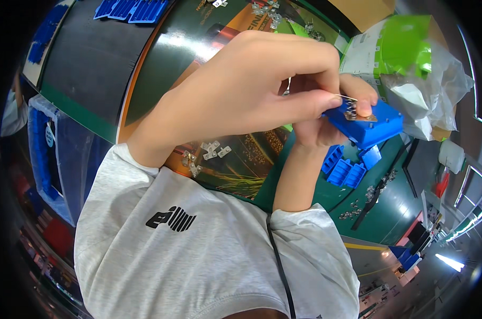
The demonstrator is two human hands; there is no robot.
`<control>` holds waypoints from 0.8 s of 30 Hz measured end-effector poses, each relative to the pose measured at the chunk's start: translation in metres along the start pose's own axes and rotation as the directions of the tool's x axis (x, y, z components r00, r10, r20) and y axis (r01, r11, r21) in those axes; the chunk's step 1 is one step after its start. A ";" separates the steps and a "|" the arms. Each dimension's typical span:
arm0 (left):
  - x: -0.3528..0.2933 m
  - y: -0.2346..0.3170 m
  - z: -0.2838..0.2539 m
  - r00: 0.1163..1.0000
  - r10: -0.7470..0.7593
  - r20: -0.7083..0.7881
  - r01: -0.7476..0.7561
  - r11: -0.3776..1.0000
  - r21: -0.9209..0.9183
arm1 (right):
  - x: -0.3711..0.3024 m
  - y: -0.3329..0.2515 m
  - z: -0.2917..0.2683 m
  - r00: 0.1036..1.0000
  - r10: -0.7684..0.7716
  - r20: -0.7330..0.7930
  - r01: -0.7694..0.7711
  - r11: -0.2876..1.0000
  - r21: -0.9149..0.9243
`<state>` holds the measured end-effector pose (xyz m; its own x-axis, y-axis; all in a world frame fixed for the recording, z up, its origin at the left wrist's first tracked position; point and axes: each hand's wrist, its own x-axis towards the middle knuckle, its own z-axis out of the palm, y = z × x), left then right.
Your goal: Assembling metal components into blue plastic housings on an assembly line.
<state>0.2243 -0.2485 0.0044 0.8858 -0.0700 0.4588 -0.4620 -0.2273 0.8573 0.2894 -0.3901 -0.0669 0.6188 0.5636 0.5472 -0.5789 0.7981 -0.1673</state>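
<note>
Blue plastic housing (369, 126) sits at three o'clock, clamped in the right hand (326, 125) with its thumb on top, while the left hand (251, 85) fingers pinch a small metal clip (349, 108) against it, above the bench (92, 69).

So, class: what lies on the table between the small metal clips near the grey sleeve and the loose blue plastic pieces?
In the head view, the person's right forearm crosses that stretch.

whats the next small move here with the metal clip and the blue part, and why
Probably press the small metal clip down into the blue plastic housing. The left hand pinches the clip at the housing's top face, the right hand grips the housing with a thumb on it, and the clip looks only partly seated.
</note>
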 end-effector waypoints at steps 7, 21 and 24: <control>0.004 -0.002 0.000 0.998 0.004 -0.064 -0.016 0.982 -0.186 | -0.010 0.000 -0.005 0.989 -0.039 -0.142 0.033 0.998 -0.045; 0.006 -0.016 0.008 0.972 0.230 -0.050 -0.205 0.931 0.302 | -0.007 -0.015 0.008 0.986 -0.103 -0.130 0.055 0.943 -0.328; 0.005 -0.008 0.007 0.968 0.239 -0.080 -0.208 0.936 0.283 | -0.008 -0.017 0.003 0.993 -0.079 -0.082 0.041 0.921 -0.388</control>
<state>0.2327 -0.2540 -0.0023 0.7431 -0.0447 0.6677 -0.6046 -0.4727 0.6411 0.2928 -0.4083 -0.0661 0.7041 0.5147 0.4892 -0.3018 0.8405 -0.4499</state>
